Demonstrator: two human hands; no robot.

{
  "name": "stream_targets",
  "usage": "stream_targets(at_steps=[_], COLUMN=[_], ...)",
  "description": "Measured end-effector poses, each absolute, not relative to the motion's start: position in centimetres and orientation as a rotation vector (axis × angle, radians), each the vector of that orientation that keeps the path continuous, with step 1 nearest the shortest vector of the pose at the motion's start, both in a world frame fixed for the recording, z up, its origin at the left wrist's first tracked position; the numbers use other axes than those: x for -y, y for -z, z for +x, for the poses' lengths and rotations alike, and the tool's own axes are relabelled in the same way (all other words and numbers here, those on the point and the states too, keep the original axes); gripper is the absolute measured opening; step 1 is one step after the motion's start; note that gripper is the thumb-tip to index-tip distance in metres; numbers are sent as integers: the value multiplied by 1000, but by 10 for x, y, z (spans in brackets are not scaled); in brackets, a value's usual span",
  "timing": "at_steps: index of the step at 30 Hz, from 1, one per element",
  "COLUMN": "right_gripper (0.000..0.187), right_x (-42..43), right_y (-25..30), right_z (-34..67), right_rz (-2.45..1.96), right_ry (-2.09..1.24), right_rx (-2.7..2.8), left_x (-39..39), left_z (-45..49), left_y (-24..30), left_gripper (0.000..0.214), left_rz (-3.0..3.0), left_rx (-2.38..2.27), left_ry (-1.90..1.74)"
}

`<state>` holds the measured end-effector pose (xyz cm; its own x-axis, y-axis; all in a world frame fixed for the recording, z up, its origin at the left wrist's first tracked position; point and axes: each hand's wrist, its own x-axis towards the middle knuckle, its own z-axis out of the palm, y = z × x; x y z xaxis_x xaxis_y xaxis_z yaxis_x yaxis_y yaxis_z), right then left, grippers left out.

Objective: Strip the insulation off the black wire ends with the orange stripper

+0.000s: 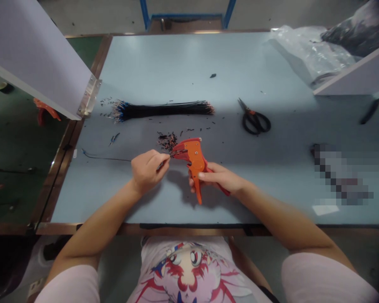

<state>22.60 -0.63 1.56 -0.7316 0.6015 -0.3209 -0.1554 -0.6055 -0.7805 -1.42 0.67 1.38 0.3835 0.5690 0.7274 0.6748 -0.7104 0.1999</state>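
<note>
Shirt (189, 273) against bench edge (189, 229); my left hand (149, 171) pinching wire (107, 158), end fed into orange stripper (194, 162) gripped in right hand (219, 179). Scraps (167, 141) piled just beyond; wire bundle (162, 110) farther on, many wires left.

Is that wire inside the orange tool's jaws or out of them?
Inside: the left hand pinches the black wire, whose end sits between the jaws of the orange wire stripper gripped by the right hand.

I'm counting two bare hands (150, 171), one orange wire stripper (194, 158), one pair of scissors (254, 120), one black wire bundle (161, 110), and one loose wire (105, 158) on the workbench (189, 63).
</note>
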Motion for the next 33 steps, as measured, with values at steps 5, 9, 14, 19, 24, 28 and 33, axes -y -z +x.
stream_targets(at_steps=[5, 9, 14, 19, 24, 28, 33], right_gripper=[28, 26, 25, 26, 25, 24, 26], right_x=[8, 8, 8, 8, 9, 9, 9], right_y=[-17, -18, -20, -21, -21, -22, -22], right_z=[226, 226, 226, 225, 224, 224, 224], right_rz=[-738, -697, -717, -756, -775, -772, -801], right_ry=[-2351, -2351, -2323, -2305, -2276, -2255, -2248], right_rx=[1108, 1138, 1168, 1151, 1221, 1268, 1216], left_x=[-5, -4, -2, -2, -1, -2, -4], left_z=[-11, -11, -9, -10, -11, -9, -10], left_y=[-15, -16, -15, -17, -19, -17, -15], left_gripper=[8, 7, 4, 5, 3, 6, 4], left_rz=[-2499, -2497, -2427, -2437, -2419, -2445, -2454], left_rx=[1181, 1163, 1320, 1393, 1271, 1394, 1480], left_ry=[1272, 1254, 1262, 1235, 1311, 1096, 1021])
